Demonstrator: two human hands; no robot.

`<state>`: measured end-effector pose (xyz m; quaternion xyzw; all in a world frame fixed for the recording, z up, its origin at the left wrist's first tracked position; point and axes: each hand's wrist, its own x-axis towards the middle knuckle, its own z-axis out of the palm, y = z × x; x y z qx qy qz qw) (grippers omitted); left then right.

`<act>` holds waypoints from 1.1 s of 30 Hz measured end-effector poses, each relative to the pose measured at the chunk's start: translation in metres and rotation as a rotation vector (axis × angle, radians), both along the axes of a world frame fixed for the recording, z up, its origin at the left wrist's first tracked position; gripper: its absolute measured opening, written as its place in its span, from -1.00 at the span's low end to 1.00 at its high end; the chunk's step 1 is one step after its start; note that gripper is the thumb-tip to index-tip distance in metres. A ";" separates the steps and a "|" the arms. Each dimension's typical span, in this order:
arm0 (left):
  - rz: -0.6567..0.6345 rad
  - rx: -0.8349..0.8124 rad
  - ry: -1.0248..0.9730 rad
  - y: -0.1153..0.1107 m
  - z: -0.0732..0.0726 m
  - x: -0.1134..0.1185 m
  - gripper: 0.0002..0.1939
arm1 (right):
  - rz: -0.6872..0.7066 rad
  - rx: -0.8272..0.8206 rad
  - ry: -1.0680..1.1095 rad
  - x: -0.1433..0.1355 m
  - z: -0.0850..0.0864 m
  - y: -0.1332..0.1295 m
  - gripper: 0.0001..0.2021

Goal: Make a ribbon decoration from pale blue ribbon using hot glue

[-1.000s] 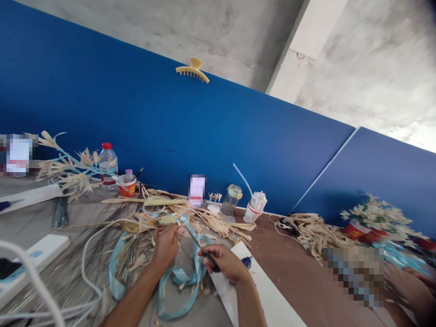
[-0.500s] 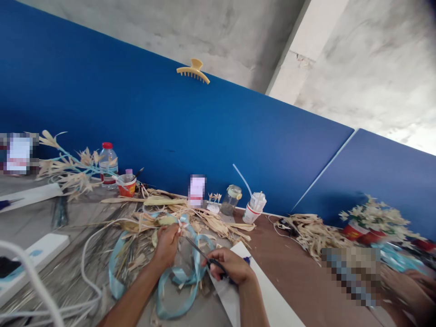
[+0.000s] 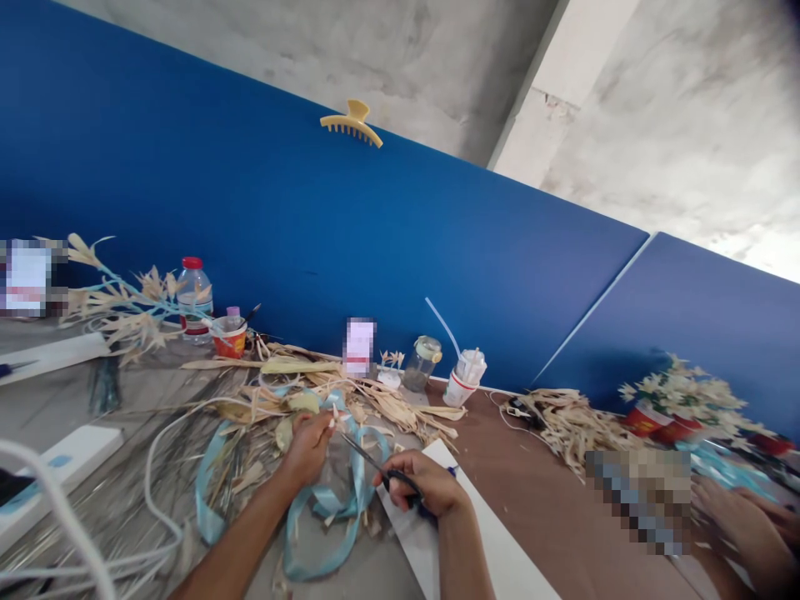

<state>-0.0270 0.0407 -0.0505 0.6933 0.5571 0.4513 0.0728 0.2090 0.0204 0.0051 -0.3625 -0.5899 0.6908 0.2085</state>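
The fingers of the left hand (image 3: 310, 446) are pinched together on a small pale husk piece (image 3: 338, 417), which pokes out just past their tips. Those of the right hand (image 3: 422, 483) are closed around the handles of the scissors (image 3: 367, 454), whose blades point at the piece; contact is too small to tell. Blue ribbon (image 3: 308, 571) loops below and between the hands, and dry husks (image 3: 397, 406) crowd the far side. Beyond the right edge of a white sheet (image 3: 502, 552), the brown tabletop (image 3: 537, 483) gives the widest room.
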 end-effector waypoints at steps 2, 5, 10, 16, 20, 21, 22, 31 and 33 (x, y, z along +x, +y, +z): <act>-0.002 -0.010 0.006 0.001 -0.001 0.000 -0.66 | 0.003 0.000 0.004 0.000 0.000 0.000 -0.72; -0.004 -0.017 0.010 0.000 -0.002 0.001 -0.67 | -0.002 -0.002 0.002 0.000 0.001 0.000 -0.72; -0.024 -0.044 0.026 -0.001 0.000 0.001 -0.67 | -0.003 0.001 -0.007 -0.001 0.002 0.000 -0.74; -0.055 -0.059 0.027 -0.001 0.001 0.000 -0.66 | -0.001 0.001 -0.030 -0.002 0.004 -0.001 -0.75; -0.033 -0.037 0.035 -0.002 0.002 0.000 -0.67 | -0.016 -0.001 -0.045 -0.002 0.005 -0.002 -0.74; -0.037 -0.040 0.035 -0.002 0.003 0.000 -0.68 | -0.018 -0.001 -0.049 -0.003 0.005 -0.002 -0.73; -0.043 -0.045 0.035 -0.002 0.003 0.000 -0.68 | -0.016 -0.003 -0.052 -0.003 0.005 -0.002 -0.73; -0.053 -0.067 0.015 -0.002 0.002 0.000 -0.71 | -0.006 0.006 -0.027 -0.001 0.007 -0.002 -0.73; -0.058 -0.060 0.012 -0.002 0.002 0.000 -0.71 | -0.009 0.011 -0.029 -0.001 0.006 -0.002 -0.73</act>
